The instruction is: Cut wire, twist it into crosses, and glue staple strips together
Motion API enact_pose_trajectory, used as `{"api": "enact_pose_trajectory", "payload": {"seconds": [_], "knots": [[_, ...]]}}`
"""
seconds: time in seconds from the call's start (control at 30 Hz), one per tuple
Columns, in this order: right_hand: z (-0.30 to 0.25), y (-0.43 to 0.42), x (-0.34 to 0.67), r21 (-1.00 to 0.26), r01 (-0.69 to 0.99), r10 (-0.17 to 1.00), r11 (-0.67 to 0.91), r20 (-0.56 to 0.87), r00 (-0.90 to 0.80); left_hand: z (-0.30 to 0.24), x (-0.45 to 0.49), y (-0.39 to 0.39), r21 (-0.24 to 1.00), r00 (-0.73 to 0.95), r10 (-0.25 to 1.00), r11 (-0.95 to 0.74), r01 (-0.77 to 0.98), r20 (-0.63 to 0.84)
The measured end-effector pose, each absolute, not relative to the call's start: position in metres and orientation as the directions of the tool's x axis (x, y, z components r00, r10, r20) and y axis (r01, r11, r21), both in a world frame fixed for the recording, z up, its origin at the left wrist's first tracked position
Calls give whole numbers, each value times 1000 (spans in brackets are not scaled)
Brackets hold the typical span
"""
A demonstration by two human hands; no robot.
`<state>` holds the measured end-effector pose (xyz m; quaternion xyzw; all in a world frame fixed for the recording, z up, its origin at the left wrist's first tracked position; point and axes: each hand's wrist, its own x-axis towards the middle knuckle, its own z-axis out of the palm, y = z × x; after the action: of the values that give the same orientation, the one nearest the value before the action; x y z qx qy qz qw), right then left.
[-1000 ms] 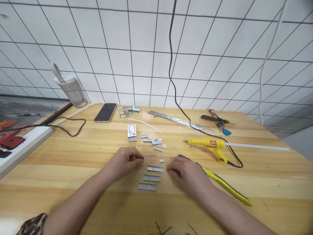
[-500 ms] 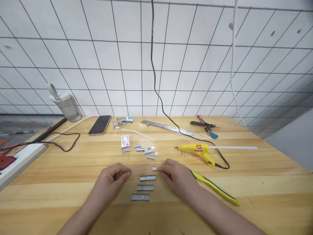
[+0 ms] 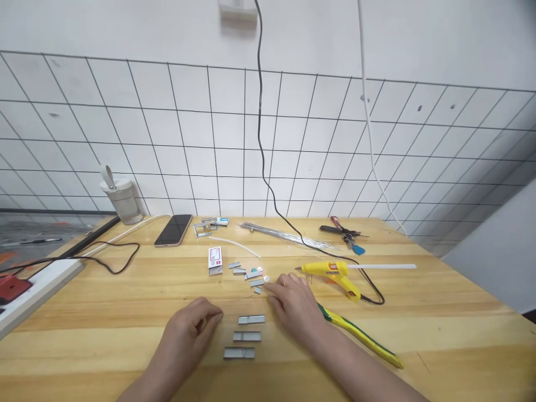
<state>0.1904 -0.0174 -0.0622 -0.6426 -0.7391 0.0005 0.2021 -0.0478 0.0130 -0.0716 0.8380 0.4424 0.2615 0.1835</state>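
My left hand [image 3: 191, 330] rests on the wooden table with thumb and forefinger pressed together; whatever may be between them is too small to make out. My right hand [image 3: 295, 304] reaches forward with its forefinger stretched out, the tip beside a grey staple strip [image 3: 257, 283] and a short staple piece [image 3: 257, 290]. Other staple strips [image 3: 252, 275] lie just beyond, among small round bits. Between and below my hands are three more strips in a loose column: an upper strip [image 3: 252, 319], a middle strip [image 3: 247, 336] and a lower strip [image 3: 239, 353].
Yellow-green pliers [image 3: 364, 338] lie under my right wrist. Farther back are a yellow glue gun [image 3: 330, 269], a small white-red box [image 3: 215, 260], metal rods [image 3: 285, 234], keys [image 3: 347, 235] and a phone [image 3: 173, 230]. A power strip [image 3: 42, 285] and a cup [image 3: 123, 201] stand left.
The head view has tilted up. My right hand has moved forward, and the short staple piece now lies by the far strips instead of above the column. My left hand stays pinched.
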Motion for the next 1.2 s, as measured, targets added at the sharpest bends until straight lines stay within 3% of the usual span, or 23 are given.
{"api": "enact_pose_trajectory", "payload": {"seconds": [0.2,0.5,0.8,0.87,0.93,1.07,1.17,1.2], "knots": [[-50,-20,203,-308,937,923,163,384,-35,-69,-51,10,490,493,795,-607,626,354],[-33,-34,200,-332,909,905,253,412,-102,-58,-43,2,429,527,725,-688,585,444],[-24,-98,158,-369,778,861,509,218,-460,-52,-39,-9,376,536,663,-744,553,523],[-35,-114,148,-302,756,811,580,136,-568,-52,-39,-11,378,552,655,-753,539,516],[-48,-124,143,-157,768,781,621,43,-623,-53,-39,-12,386,569,647,-761,522,508],[-62,-126,147,-36,804,803,593,-38,-594,-55,-38,-12,377,583,641,-767,520,499],[-68,-126,158,-58,859,853,509,-95,-513,-57,-37,-11,367,590,631,-775,515,504],[-72,-127,162,-90,906,903,413,-90,-421,-58,-37,-11,364,594,627,-778,512,505]]}}
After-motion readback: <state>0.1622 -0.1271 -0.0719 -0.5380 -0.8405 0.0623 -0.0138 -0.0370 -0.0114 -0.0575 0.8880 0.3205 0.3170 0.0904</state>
